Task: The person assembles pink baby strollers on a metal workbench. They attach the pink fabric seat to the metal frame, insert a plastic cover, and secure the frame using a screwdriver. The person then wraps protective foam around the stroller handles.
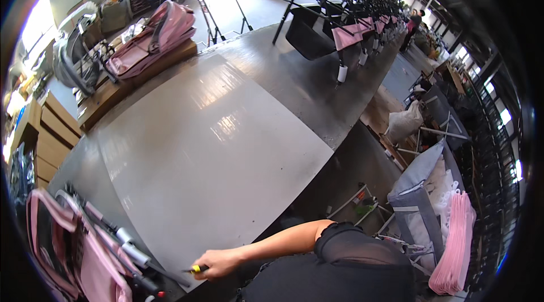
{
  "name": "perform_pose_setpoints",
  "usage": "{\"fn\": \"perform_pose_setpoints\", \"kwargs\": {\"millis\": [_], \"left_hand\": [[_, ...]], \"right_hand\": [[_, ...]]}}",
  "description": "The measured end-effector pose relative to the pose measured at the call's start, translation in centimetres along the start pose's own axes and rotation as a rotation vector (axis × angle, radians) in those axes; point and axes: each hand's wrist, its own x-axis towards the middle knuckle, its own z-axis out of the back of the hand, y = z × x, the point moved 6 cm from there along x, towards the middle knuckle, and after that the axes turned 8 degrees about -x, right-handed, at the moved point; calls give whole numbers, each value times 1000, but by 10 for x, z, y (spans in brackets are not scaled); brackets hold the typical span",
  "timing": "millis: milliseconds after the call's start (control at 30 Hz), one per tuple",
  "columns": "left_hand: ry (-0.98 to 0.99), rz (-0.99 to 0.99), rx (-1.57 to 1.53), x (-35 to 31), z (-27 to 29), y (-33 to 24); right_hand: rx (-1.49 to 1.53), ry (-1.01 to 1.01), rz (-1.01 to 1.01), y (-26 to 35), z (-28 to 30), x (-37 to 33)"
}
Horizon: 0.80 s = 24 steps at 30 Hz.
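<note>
My right hand (217, 264) is closed around a small tool with a black-and-yellow handle (198, 269), above the near corner of a white sheet (209, 154). A thin dark tip sticks out to the left of the handle; the exact kind of tool is too small to make out. Just left of the hand lies a folded stroller (96, 256) with pink fabric and a dark frame with grey tubes. My left hand does not show.
A pink stroller seat (153, 41) rests on a cardboard box (136, 83) across the table. Black stroller frames (317, 30) line the metal tabletop (255, 55), far right. Beyond the table's right side are a grey fabric bin (416, 205) and pink strips (455, 245). A person (412, 27) stands far off.
</note>
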Motion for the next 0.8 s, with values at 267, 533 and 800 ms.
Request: {"fn": "perform_pose_setpoints", "kwargs": {"millis": [267,533,800], "left_hand": [[1267,-856,1300,-54,-356,-239],[1220,-1390,112,-185,-785,-611],[1430,-269,-445,-252,-1024,-706]], "right_hand": [[-610,-1249,-641,-135,311,-281],[-1032,-1215,-619,-212,399,-411],[-809,-1572,-596,-186,383,-540]]}}
